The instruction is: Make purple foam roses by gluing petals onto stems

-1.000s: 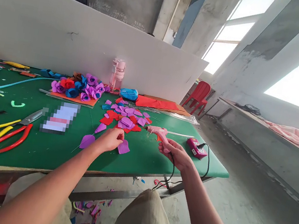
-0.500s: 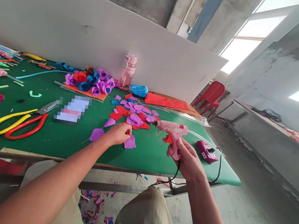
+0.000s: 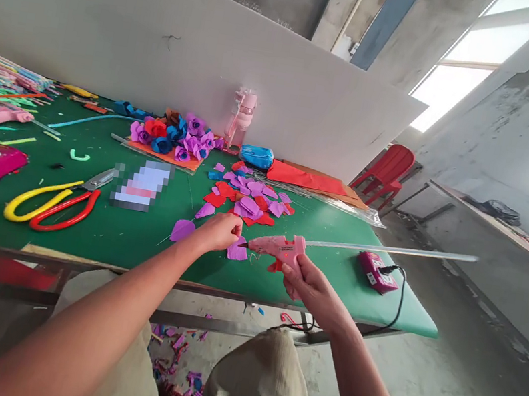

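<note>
My left hand [image 3: 222, 230] is closed in a pinch over the green table, its fingertips at the upper edge of a purple paper petal [image 3: 238, 251]. The fingers partly hide where they grip it. In my right hand [image 3: 308, 283] is a pink hot glue gun [image 3: 280, 248], its nozzle pointing left at the petal's right side. A long clear glue stick [image 3: 388, 249] sticks out of its back. Another purple petal [image 3: 182, 231] lies left of my left hand. Beyond the hands is a pile of purple, red and blue petals [image 3: 250, 189].
Pliers [image 3: 56, 200] with yellow and red handles and a blurred-out rectangle [image 3: 142, 184] lie at left. Finished paper flowers [image 3: 173, 135], a pink bottle [image 3: 241, 116] and a blue packet [image 3: 256, 156] stand behind. A magenta power socket [image 3: 377, 273] sits near the right edge.
The glue gun has come down and left, its nozzle now at the petal, and its glue stick shows at full length. My left hand keeps its pinch. The view has shifted slightly.
</note>
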